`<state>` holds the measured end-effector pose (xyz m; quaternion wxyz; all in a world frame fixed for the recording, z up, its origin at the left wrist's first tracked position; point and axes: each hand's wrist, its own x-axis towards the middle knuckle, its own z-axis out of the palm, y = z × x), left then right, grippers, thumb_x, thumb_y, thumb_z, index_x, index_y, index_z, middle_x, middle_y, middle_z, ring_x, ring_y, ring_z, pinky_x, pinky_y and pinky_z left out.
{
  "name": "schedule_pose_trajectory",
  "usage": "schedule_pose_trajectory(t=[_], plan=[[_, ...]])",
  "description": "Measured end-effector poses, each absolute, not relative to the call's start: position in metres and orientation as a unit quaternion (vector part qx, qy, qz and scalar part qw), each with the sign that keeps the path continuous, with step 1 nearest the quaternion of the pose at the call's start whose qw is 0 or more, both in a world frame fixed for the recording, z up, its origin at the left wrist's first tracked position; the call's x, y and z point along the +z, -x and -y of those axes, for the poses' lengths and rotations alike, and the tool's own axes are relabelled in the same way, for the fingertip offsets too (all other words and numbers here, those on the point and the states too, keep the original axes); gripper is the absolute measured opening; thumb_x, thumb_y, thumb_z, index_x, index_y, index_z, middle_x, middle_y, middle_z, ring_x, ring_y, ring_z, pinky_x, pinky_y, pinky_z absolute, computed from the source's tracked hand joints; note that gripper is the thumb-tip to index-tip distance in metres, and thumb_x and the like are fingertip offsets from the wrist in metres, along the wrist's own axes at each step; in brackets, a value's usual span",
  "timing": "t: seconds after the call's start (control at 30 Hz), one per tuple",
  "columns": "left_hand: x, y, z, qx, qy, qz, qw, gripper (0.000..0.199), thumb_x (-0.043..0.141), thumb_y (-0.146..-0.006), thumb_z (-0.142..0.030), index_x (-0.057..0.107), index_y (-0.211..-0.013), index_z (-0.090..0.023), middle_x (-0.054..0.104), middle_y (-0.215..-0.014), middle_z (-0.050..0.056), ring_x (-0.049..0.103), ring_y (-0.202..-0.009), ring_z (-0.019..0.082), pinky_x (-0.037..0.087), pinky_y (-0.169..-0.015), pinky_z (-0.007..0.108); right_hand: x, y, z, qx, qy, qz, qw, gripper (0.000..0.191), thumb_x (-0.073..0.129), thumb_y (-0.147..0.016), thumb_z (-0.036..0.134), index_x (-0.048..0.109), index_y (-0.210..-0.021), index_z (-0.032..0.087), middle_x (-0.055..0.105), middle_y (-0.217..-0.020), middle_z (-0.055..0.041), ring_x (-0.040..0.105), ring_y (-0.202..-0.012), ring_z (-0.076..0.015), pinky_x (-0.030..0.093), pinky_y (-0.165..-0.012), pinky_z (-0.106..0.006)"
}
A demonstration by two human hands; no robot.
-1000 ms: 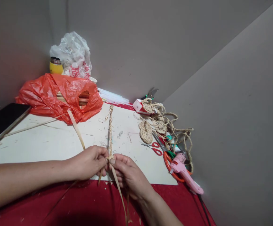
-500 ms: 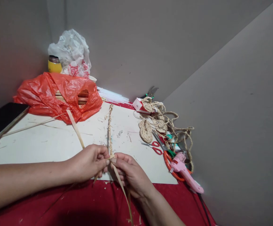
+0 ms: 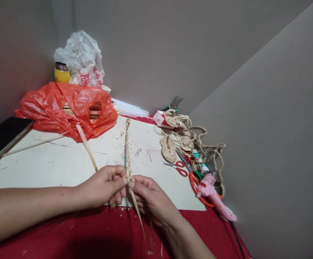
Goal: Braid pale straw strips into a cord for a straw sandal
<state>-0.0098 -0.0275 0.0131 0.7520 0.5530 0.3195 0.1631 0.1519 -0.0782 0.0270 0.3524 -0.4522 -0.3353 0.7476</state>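
A narrow straw braid [image 3: 128, 147] runs away from me across the white board [image 3: 151, 190], its near end pinched between both hands. My left hand [image 3: 111, 185] is closed on the braid's left side, thumb against forefinger. From the right, my right hand [image 3: 148, 194] grips the same spot, its fingertips almost touching the left ones. Below the pinch, a loose flat straw strand [image 3: 137, 207] hangs toward the red cloth [image 3: 99, 233]. Just beyond my left hand lies a separate flat strip [image 3: 87, 149]. The strand ends inside the fingers are partly hidden.
At the left are a red plastic bag [image 3: 43, 108] and a black phone [image 3: 5, 138]. Coiled straw pieces [image 3: 168, 149], small red scissors [image 3: 180, 168], larger orange-handled scissors [image 3: 194, 185] and a pink glue gun [image 3: 212, 196] lie on the right. White sticks [image 3: 130, 108] are at the back.
The straw strand at the braid's near end, which stuck out sideways between my fingers, now lies folded in closer. Both hands stay nearly in place, still pinching.
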Motion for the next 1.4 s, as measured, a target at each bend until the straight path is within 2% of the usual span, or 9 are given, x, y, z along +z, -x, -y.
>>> schedule_pose_trajectory(t=[0.1, 0.23, 0.37, 0.47, 0.77, 0.97, 1.1, 1.23, 1.4], plan=[[0.015, 0.009, 0.026, 0.170, -0.561, -0.324, 0.743, 0.024, 0.049, -0.083, -0.041, 0.046, -0.077, -0.018, 0.046, -0.054, -0.007, 0.032, -0.039, 0.004, 0.024, -0.040, 0.017, 0.023, -0.153, 0.078, 0.733, 0.475, 0.333, 0.355, 0.029, 0.060, -0.081, 0.041, 0.054, -0.069, 0.015, 0.024, -0.043, 0.0117, 0.012, -0.036, -0.0032, 0.007, -0.035, -0.019], [0.019, 0.006, 0.023, 0.171, -0.544, -0.336, 0.749, 0.021, 0.052, -0.079, -0.035, 0.044, -0.070, -0.018, 0.034, -0.050, -0.010, 0.026, -0.042, 0.004, 0.020, -0.040, 0.017, 0.018, -0.155, 0.078, 0.680, 0.513, 0.386, 0.354, 0.030, 0.060, -0.080, 0.043, 0.054, -0.070, 0.016, 0.032, -0.048, 0.0090, 0.021, -0.042, -0.0044, 0.017, -0.040, -0.018], [0.022, 0.005, 0.022, 0.130, -0.491, -0.356, 0.784, 0.019, 0.050, -0.076, -0.035, 0.042, -0.070, -0.019, 0.034, -0.049, -0.010, 0.021, -0.038, 0.004, 0.014, -0.036, 0.019, 0.021, -0.155, 0.079, 0.592, 0.541, 0.492, 0.340, 0.034, 0.055, -0.082, 0.045, 0.055, -0.067, 0.015, 0.040, -0.056, 0.0046, 0.034, -0.053, -0.0082, 0.029, -0.051, -0.020], [0.020, 0.006, 0.021, 0.127, -0.498, -0.340, 0.788, 0.020, 0.052, -0.076, -0.037, 0.043, -0.071, -0.020, 0.033, -0.048, -0.010, 0.021, -0.038, 0.005, 0.012, -0.036, 0.021, 0.027, -0.154, 0.080, 0.539, 0.561, 0.543, 0.318, 0.031, 0.050, -0.085, 0.040, 0.055, -0.068, 0.015, 0.040, -0.059, 0.0036, 0.034, -0.057, -0.0094, 0.031, -0.055, -0.022], [0.015, 0.006, 0.020, 0.159, -0.624, -0.361, 0.675, 0.017, 0.050, -0.076, -0.031, 0.049, -0.067, -0.016, 0.041, -0.057, -0.006, 0.033, -0.055, 0.007, 0.028, -0.051, 0.019, 0.025, -0.149, 0.088, 0.423, 0.580, 0.641, 0.273, 0.029, 0.040, -0.092, 0.030, 0.047, -0.067, 0.017, 0.044, -0.061, 0.0035, 0.038, -0.058, -0.0095, 0.031, -0.055, -0.020], [0.013, 0.007, 0.024, 0.175, -0.673, -0.361, 0.621, 0.014, 0.046, -0.076, -0.026, 0.048, -0.065, -0.017, 0.036, -0.056, -0.007, 0.031, -0.055, 0.008, 0.028, -0.052, 0.020, 0.029, -0.151, 0.096, 0.317, 0.634, 0.671, 0.218, 0.027, 0.040, -0.092, 0.029, 0.050, -0.069, 0.018, 0.051, -0.061, 0.0017, 0.042, -0.057, -0.0107, 0.031, -0.057, -0.022], [0.014, 0.006, 0.025, 0.176, -0.674, -0.350, 0.627, 0.014, 0.047, -0.076, -0.026, 0.051, -0.066, -0.017, 0.047, -0.057, -0.005, 0.039, -0.056, 0.009, 0.032, -0.054, 0.020, 0.034, -0.145, 0.094, 0.396, 0.637, 0.612, 0.251, 0.029, 0.041, -0.088, 0.028, 0.051, -0.063, 0.017, 0.046, -0.055, 0.0024, 0.040, -0.053, -0.0103, 0.030, -0.051, -0.021], [0.012, 0.007, 0.025, 0.181, -0.638, -0.325, 0.674, 0.015, 0.046, -0.076, -0.025, 0.050, -0.064, -0.017, 0.056, -0.057, -0.002, 0.050, -0.057, 0.011, 0.038, -0.058, 0.022, 0.036, -0.130, 0.093, 0.530, 0.622, 0.501, 0.284, 0.029, 0.039, -0.088, 0.031, 0.056, -0.070, 0.016, 0.045, -0.044, 0.0044, 0.041, -0.043, -0.0098, 0.034, -0.048, -0.021], [0.012, 0.007, 0.022, 0.184, -0.612, -0.324, 0.697, 0.015, 0.047, -0.073, -0.024, 0.050, -0.060, -0.016, 0.052, -0.051, -0.004, 0.047, -0.052, 0.010, 0.036, -0.054, 0.022, 0.027, -0.118, 0.100, 0.484, 0.643, 0.509, 0.304, 0.029, 0.041, -0.088, 0.032, 0.056, -0.069, 0.016, 0.053, -0.046, 0.0014, 0.047, -0.045, -0.0111, 0.036, -0.050, -0.022]])
